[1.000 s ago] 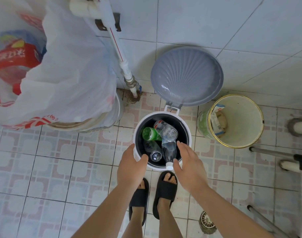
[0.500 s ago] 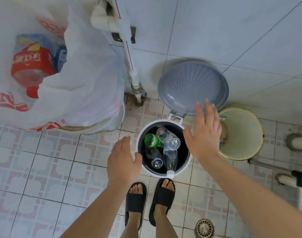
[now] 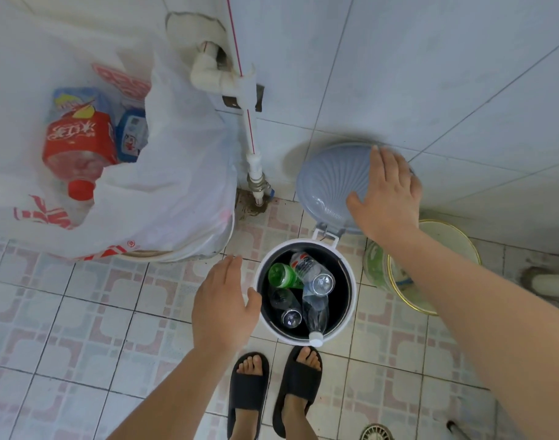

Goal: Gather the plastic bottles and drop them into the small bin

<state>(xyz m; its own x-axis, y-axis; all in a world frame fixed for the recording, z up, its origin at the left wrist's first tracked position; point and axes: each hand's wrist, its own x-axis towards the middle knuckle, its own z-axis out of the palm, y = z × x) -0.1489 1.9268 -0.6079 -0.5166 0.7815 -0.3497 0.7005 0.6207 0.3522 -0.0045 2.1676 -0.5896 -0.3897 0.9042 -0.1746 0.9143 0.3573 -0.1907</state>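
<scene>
A small white bin (image 3: 350, 300) with a black inside stands on the tiled floor in front of my feet. Several plastic bottles lie in it: a green one (image 3: 282, 275), a clear one with a red label (image 3: 313, 272), and a clear one (image 3: 316, 315) whose white cap leans over the near rim. The grey ribbed lid (image 3: 327, 185) stands open against the wall. My right hand (image 3: 387, 195) lies flat on the lid's right side, fingers spread. My left hand (image 3: 222, 300) hovers at the bin's left rim, empty, thumb close to the rim.
A big white plastic bag (image 3: 164, 185) with bottles and a red-labelled one (image 3: 78, 147) sits on a tub at the left. A white pipe (image 3: 251, 138) runs down the wall. A cream bucket (image 3: 443, 246) stands right of the bin. A floor drain (image 3: 376, 433) lies near my right foot.
My right hand has risen from the bin's rim up to the open lid and now rests on it. My left hand has eased slightly off the rim. The view has moved closer.
</scene>
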